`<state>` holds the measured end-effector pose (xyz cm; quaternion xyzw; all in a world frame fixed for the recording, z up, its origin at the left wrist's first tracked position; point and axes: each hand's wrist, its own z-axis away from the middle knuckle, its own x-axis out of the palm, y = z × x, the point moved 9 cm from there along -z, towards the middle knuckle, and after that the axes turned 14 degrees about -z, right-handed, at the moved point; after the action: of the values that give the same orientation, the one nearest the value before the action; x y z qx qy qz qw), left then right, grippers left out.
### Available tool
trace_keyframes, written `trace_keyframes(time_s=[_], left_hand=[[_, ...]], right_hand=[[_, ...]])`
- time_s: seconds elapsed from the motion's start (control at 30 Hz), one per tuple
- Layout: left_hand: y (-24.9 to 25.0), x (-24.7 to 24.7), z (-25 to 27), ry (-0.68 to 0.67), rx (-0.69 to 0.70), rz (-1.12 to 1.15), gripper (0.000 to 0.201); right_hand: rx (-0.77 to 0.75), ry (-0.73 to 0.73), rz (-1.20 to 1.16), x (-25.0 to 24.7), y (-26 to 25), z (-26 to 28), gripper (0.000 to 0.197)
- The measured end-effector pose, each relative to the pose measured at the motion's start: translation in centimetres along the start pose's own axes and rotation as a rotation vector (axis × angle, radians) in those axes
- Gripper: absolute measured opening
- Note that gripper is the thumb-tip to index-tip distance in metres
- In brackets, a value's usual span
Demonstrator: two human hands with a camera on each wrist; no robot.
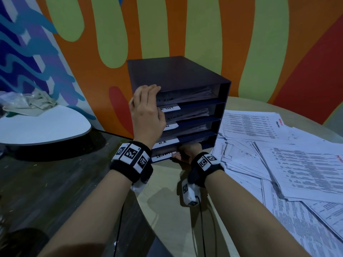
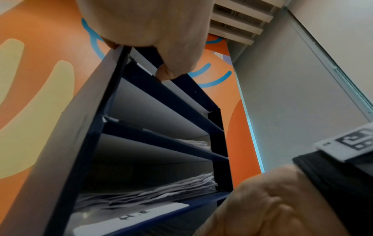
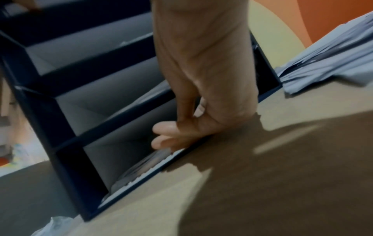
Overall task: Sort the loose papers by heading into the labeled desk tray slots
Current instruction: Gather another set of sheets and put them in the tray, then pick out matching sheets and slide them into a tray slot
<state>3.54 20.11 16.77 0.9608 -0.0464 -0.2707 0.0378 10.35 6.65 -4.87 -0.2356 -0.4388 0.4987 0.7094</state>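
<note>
A dark blue desk tray (image 1: 178, 75) with several labeled slots stands at the back of the round beige table (image 1: 167, 210), against the wall. My left hand (image 1: 146, 108) grips its top left front corner, fingers over the top edge (image 2: 145, 24). My right hand (image 1: 187, 153) reaches into the bottom slot beside the "SECURITY" label (image 1: 162, 156). Its fingers (image 3: 163, 134) lie straight on the papers there. Above it is the "H.R" label (image 1: 165, 142), with a sheaf of papers in that slot (image 2: 161, 190). Loose printed papers (image 1: 278, 154) lie spread to the right of the tray (image 3: 327, 63).
A white rounded board (image 1: 42, 125) with crumpled plastic (image 1: 29, 102) on it sits at the left, over a dark tabletop (image 1: 46, 182). The painted wall (image 1: 111, 34) stands right behind the tray. Black cables hang from both wristbands.
</note>
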Motion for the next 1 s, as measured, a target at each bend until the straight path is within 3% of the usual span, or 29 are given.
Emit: trace_keyframes(time_s=[0.07,0.13,0.27,0.43,0.5,0.57,0.67,0.8,1.0], left_hand=[[0.1,0.2,0.0,-0.015,-0.025,0.002,0.053],[0.3,0.1,-0.1,-0.015,-0.069,-0.009,0.049],[1.6,-0.6,-0.2,0.002,-0.179,-0.024,0.042],[11.0,-0.3,1.0,0.021,0.055,0.188,0.039],[15.6,1.8,2.0,-0.104,0.159,0.298,0.042],[20.4,5.0,3.5,-0.335,0.275,0.369,0.050],[26.0,10.4,7.6,-0.701,0.471,0.272,0.076],[29.5,15.4,13.3,-1.067,0.618,0.135,0.108],[31.1,18.5,15.5,-1.291,0.668,0.036,0.112]], right_hand=[[0.058,0.009,0.053,-1.2,-0.4,1.2,0.011],[0.097,0.022,0.036,-2.5,-1.4,2.4,0.008],[-0.157,0.087,0.234,-7.5,-7.5,6.3,0.005],[-0.487,0.470,0.374,-20.8,-14.9,10.3,0.010],[-0.497,0.678,0.411,-26.6,-16.2,12.5,0.019],[-0.412,0.894,0.448,-32.5,-16.6,15.3,0.043],[-0.291,1.116,0.358,-39.3,-15.8,19.2,0.067],[-0.217,1.112,0.062,-45.0,-13.0,20.2,0.084],[-0.232,0.978,-0.214,-47.3,-12.4,18.0,0.088]])
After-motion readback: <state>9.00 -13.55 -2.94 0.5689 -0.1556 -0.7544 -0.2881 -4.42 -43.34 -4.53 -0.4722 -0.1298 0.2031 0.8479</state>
